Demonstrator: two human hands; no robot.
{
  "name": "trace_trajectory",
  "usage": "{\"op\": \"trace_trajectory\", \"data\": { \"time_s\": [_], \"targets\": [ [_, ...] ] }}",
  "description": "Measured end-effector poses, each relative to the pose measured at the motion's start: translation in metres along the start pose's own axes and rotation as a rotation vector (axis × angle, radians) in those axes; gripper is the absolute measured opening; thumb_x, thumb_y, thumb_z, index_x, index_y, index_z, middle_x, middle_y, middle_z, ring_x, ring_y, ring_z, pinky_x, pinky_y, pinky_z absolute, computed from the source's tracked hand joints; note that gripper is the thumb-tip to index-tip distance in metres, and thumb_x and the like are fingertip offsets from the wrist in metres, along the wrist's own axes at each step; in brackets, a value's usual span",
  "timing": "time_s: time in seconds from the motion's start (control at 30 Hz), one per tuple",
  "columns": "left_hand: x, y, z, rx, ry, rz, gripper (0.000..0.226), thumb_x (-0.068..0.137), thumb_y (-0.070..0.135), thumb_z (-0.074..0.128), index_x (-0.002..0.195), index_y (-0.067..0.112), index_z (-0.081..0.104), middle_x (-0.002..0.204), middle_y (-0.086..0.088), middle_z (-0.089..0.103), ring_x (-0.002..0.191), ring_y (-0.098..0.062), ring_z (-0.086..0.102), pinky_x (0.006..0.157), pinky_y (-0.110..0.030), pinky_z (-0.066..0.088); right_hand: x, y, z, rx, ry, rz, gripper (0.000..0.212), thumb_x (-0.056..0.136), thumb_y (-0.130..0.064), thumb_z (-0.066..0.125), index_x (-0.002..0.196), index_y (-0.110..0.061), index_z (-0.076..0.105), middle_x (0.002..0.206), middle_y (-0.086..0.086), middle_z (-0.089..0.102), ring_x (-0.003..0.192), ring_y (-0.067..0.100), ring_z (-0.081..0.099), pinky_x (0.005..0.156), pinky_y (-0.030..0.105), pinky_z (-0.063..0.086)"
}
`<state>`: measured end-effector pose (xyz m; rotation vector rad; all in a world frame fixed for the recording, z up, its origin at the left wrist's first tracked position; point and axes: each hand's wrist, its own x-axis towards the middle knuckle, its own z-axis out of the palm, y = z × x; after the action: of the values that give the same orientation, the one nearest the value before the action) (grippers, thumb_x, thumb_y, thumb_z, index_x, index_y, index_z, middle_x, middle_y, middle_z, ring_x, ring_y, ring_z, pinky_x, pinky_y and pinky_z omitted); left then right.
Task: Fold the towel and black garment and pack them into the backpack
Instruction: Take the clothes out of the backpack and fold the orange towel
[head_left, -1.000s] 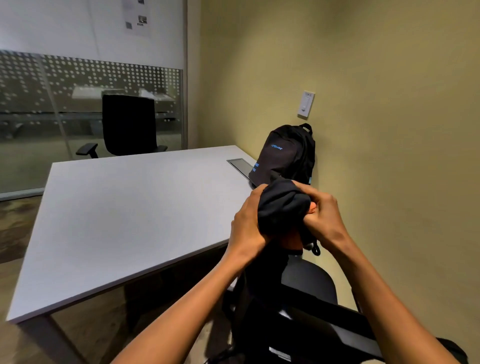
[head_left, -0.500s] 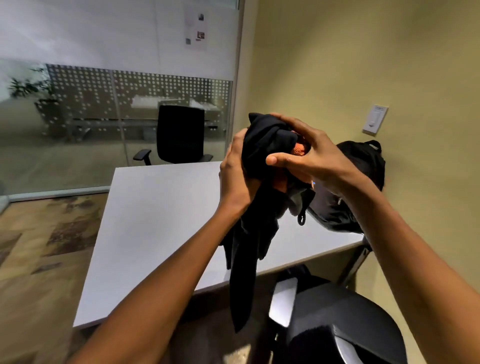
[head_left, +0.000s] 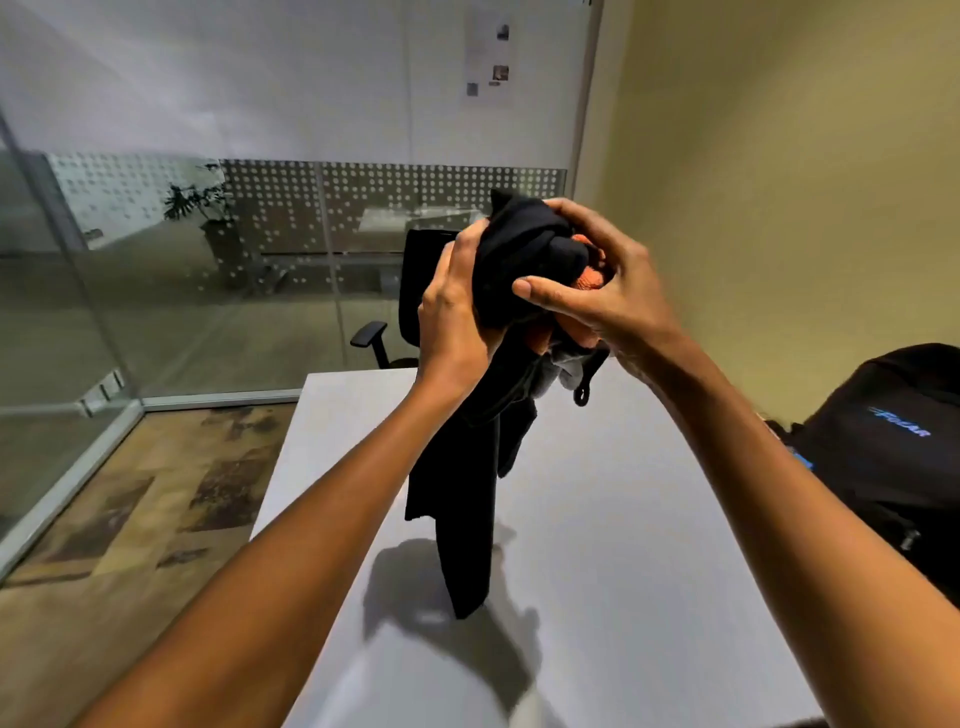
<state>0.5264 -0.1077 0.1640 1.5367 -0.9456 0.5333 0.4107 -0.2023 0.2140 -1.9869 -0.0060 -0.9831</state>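
Glass-walled office, desk (head_left: 597, 519), swivel chair (head_left: 410, 291)

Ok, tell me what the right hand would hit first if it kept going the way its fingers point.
The right hand points leftward into the black garment it already grips, with the left hand just beyond; depth is uncertain.

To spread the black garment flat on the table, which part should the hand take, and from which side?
Take the long free end of the black garment that hangs down toward the table, coming from the left, probably with the left hand. The upper part is bunched with an orange cloth between both hands, with the right hand wrapped around it, so no clean edge shows there.
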Motion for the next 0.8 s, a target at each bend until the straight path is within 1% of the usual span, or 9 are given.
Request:
{"op": "trace_trajectory", "data": {
  "time_s": [0.17,0.23,0.33,0.4,0.47,0.53,0.6,0.7,0.8],
  "targets": [
    [0.065,-0.046,0.009,0.064,0.022,0.057,0.07,0.077,0.017,0.075,0.137,0.018,0.04,0.13,-0.006,0.053,0.113,-0.017,0.056,0.092,-0.024,0.049,0.073,0.043,0.024,0.03,0.024,-0.091,0.073,0.067,-0.026,0.085,0.13,-0.01,0.053,0.127,0.007,0.059,0.117,0.017,0.057,0.099,0.039,0.049],
    [0.085,-0.066,0.013,0.074,0.033,0.068,0.069,0.077,0.018,0.075,0.136,0.024,0.038,0.13,-0.006,0.052,0.112,-0.018,0.057,0.09,-0.028,0.051,0.098,0.059,0.034,0.045,0.029,-0.104,0.073,0.067,-0.029,0.085,0.13,-0.012,0.053,0.128,0.007,0.058,0.118,0.017,0.056,0.099,0.04,0.049],
    [0.11,-0.1,0.021,0.077,0.045,0.067,0.068,0.078,0.016,0.073,0.13,0.033,0.032,0.129,-0.005,0.052,0.108,-0.017,0.058,0.086,-0.027,0.053,0.128,0.086,0.052,0.052,0.043,-0.11,0.074,0.065,-0.033,0.085,0.129,-0.014,0.053,0.128,0.007,0.056,0.118,0.017,0.056,0.097,0.04,0.05],
    [0.125,-0.124,0.027,0.082,0.051,0.07,0.067,0.079,0.014,0.072,0.129,0.033,0.031,0.128,-0.006,0.052,0.104,-0.013,0.056,0.082,-0.019,0.051,0.145,0.106,0.065,0.041,0.07,-0.11,0.073,0.065,-0.034,0.084,0.129,-0.016,0.054,0.127,0.006,0.056,0.118,0.017,0.056,0.098,0.04,0.049],
    [0.134,-0.149,0.034,0.096,0.046,0.083,0.067,0.079,0.01,0.07,0.128,0.034,0.03,0.127,-0.007,0.052,0.101,-0.007,0.052,0.079,-0.006,0.043,0.156,0.127,0.078,0.016,0.098,-0.108,0.071,0.066,-0.033,0.083,0.128,-0.017,0.054,0.127,0.005,0.055,0.119,0.016,0.054,0.099,0.04,0.048],
    [0.141,-0.18,0.045,0.11,0.032,0.092,0.068,0.079,0.005,0.069,0.127,0.033,0.029,0.129,-0.009,0.05,0.099,0.001,0.046,0.078,0.001,0.037,0.166,0.153,0.094,-0.027,0.123,-0.094,0.068,0.069,-0.032,0.08,0.128,-0.016,0.052,0.127,0.003,0.052,0.12,0.015,0.051,0.101,0.038,0.046],
    [0.15,-0.218,0.055,0.151,-0.002,0.103,0.072,0.077,0.001,0.068,0.128,0.033,0.029,0.133,-0.011,0.045,0.099,0.0,0.045,0.079,-0.004,0.041,0.176,0.182,0.113,-0.061,0.146,-0.076,0.062,0.073,-0.03,0.078,0.127,-0.016,0.05,0.124,-0.002,0.049,0.121,0.015,0.048,0.103,0.035,0.043],
    [0.154,-0.279,0.063,0.259,-0.088,0.076,0.075,0.079,0.003,0.067,0.131,0.038,0.026,0.14,-0.01,0.034,0.102,-0.018,0.052,0.081,-0.028,0.05,0.183,0.231,0.148,-0.091,0.168,-0.034,0.058,0.077,-0.026,0.075,0.128,-0.015,0.049,0.125,-0.001,0.045,0.123,0.015,0.044,0.105,0.028,0.038],
    [0.141,-0.347,0.064,0.387,-0.199,-0.029,0.077,0.084,0.012,0.063,0.133,0.048,0.016,0.144,-0.009,0.027,0.106,-0.033,0.054,0.08,-0.042,0.053,0.18,0.289,0.197,-0.097,0.159,0.089,0.058,0.08,-0.026,0.072,0.131,-0.018,0.045,0.136,0.005,0.041,0.127,0.015,0.041,0.108,0.025,0.035]
  ]
}}
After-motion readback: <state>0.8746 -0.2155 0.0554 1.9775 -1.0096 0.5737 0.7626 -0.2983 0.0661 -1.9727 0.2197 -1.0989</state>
